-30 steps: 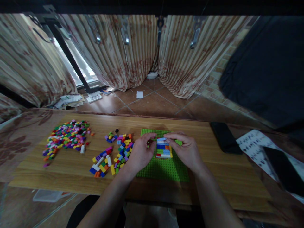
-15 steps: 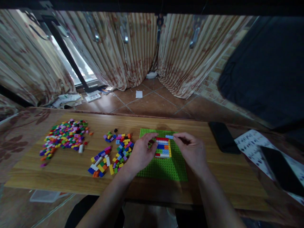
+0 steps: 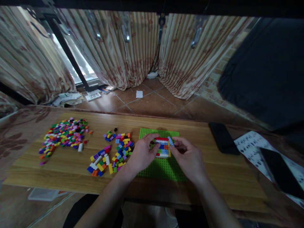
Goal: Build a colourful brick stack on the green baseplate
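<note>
We have the left hand (image 3: 142, 155) steadying the brick block (image 3: 162, 147), fingers pinched on its left edge. The right hand (image 3: 188, 158) pinches a light-blue brick (image 3: 170, 141) at the block's top-right corner. The block is small and flat: red top row, then white, blue, orange and green rows. It sits on the green baseplate (image 3: 163, 167), mid-table (image 3: 225, 177). Loose bricks (image 3: 114, 153) lie left, a bigger pile (image 3: 64, 134) far left.

Green baseplate (image 3: 163, 167), multicolour brick stack (image 3: 162, 147), light-blue brick (image 3: 170, 141)
</note>
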Available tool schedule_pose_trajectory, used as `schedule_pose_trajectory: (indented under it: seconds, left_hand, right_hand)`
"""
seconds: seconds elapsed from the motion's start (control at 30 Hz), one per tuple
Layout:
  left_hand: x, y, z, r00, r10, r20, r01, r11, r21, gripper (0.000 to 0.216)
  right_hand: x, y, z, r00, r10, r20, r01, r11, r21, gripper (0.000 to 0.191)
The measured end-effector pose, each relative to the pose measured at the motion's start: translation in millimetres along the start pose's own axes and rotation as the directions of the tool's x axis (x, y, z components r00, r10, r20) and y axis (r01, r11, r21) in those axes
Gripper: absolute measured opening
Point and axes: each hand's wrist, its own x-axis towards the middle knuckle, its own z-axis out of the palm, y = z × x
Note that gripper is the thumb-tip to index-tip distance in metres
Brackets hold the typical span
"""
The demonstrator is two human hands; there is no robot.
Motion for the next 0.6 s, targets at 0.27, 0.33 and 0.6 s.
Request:
schedule_pose_trajectory:
  seconds: [0.27, 0.33, 0.6]
  left_hand:
    - [-0.1, -0.6, 0.3, 1.000, 0.020, -0.024, -0.020, 1.000, 0.018, 0.030]
    - [0.0, 0.0, 0.1, 1.000, 0.018, -0.023, -0.018, 1.000, 0.019, 0.031]
    - [-1.2, -1.6, 1.4, 0.999, 0.030, -0.023, -0.029, 0.999, 0.027, 0.030]
  right_hand:
    - [-2.5, -1.0, 3.7, 0.997, 0.024, 0.071, -0.020, 0.998, -0.055, 0.039]
    - [-1.5, -0.7, 2.8, 0.993, 0.040, 0.108, -0.034, 0.998, -0.056, 0.041]
    - [3.7, 6.7, -4.4, 0.974, 0.052, 0.221, -0.044, 0.998, -0.040, 0.043]
